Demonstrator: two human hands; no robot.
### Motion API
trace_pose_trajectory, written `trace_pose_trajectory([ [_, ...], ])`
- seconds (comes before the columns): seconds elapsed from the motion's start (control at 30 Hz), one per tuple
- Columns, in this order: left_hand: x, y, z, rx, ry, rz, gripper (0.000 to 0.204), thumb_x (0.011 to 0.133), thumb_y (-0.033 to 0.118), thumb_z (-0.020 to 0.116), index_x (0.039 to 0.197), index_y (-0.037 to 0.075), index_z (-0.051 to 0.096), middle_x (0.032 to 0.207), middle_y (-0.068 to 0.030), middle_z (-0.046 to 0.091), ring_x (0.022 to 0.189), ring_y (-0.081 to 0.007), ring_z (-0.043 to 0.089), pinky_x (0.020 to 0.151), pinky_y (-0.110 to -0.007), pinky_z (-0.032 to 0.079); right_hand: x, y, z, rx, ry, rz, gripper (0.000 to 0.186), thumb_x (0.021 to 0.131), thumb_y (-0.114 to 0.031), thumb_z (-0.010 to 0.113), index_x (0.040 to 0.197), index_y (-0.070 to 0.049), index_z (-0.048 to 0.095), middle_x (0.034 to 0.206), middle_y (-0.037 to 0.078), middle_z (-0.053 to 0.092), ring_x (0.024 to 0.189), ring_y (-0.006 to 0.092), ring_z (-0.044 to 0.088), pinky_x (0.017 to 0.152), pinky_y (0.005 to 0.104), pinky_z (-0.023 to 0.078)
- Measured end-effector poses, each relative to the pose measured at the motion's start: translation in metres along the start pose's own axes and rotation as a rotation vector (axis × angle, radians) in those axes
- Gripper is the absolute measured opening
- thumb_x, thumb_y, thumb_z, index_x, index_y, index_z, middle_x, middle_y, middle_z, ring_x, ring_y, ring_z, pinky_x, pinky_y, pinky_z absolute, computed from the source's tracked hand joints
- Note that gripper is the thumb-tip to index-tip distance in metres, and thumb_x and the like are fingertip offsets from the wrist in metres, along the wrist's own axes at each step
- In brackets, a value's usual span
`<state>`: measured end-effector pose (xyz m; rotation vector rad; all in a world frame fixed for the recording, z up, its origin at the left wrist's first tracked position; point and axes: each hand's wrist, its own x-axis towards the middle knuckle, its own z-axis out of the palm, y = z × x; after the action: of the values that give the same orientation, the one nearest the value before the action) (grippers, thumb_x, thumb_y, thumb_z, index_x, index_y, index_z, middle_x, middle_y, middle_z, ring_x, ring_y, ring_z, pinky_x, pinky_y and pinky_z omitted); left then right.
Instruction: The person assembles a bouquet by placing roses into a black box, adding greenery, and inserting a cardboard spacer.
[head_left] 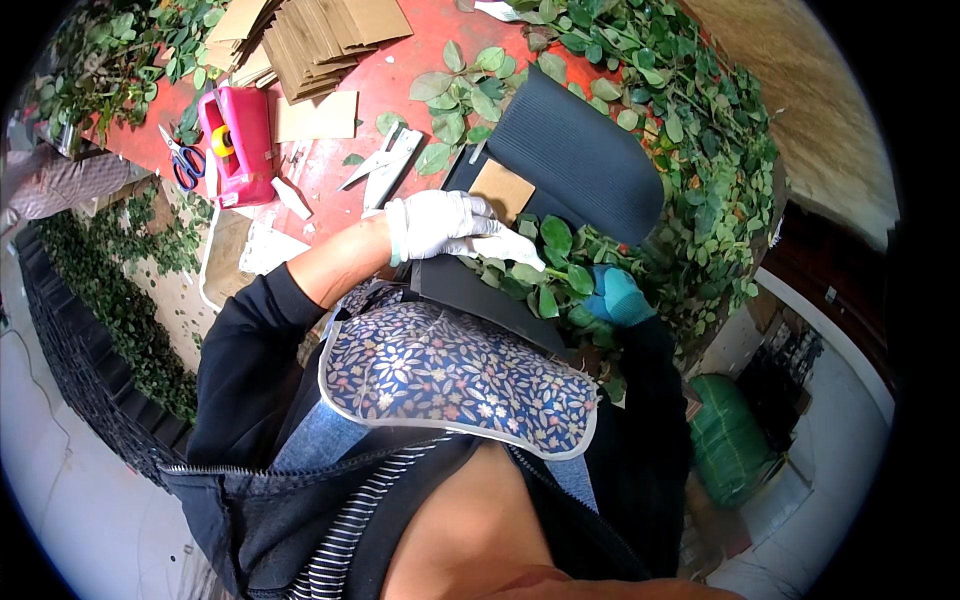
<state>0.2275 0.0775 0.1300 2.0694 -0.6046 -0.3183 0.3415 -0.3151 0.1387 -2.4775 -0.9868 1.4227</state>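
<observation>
My left hand (460,235), in a white glove, is closed over a green leafy stem (560,272) at a black padded holder (487,310). My right hand (618,295), in a teal glove, grips the stems from the right, its fingertips partly hidden by leaves. Just above my left hand a small cardboard piece (503,188) lies in the holder, beside a ridged dark flap (565,140). A white-handled cutting tool (388,165) lies on the red table (415,70) left of the holder.
Cardboard sheets (310,45), a pink tape dispenser (240,145) and blue-handled scissors (185,160) occupy the table's left part. Piles of leafy branches (720,200) crowd its right side and top left corner. More foliage (110,320) stands at lower left; a green sack (725,430) is at right.
</observation>
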Motion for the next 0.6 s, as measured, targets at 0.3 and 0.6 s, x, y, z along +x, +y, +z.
trace_pose_trajectory([
  [0.3, -0.006, -0.023, 0.033, -0.086, 0.137, -0.079, 0.038, 0.082, 0.012, 0.067, 0.120, 0.012, 0.065, 0.115, -0.0122, 0.063, 0.102, -0.0335, 0.063, 0.089, -0.040, 0.052, -0.024, -0.027, -0.041, 0.223, 0.358, -0.008, 0.038, 0.079, -0.021, 0.071, 0.109, 0.001, 0.064, 0.087, 0.022, 0.065, 0.077, 0.0375, 0.062, 0.070, 0.0431, 0.050],
  [0.6, -0.007, 0.000, 0.017, 0.003, 0.064, -0.340, 0.035, 0.081, 0.015, 0.071, 0.116, 0.017, 0.068, 0.116, -0.0066, 0.066, 0.097, -0.0279, 0.066, 0.083, -0.036, 0.054, 0.027, -0.079, -0.047, -0.314, 0.050, 0.019, 0.041, 0.072, -0.032, 0.077, 0.097, -0.002, 0.065, 0.090, 0.018, 0.066, 0.086, 0.0385, 0.062, 0.076, 0.0471, 0.050],
])
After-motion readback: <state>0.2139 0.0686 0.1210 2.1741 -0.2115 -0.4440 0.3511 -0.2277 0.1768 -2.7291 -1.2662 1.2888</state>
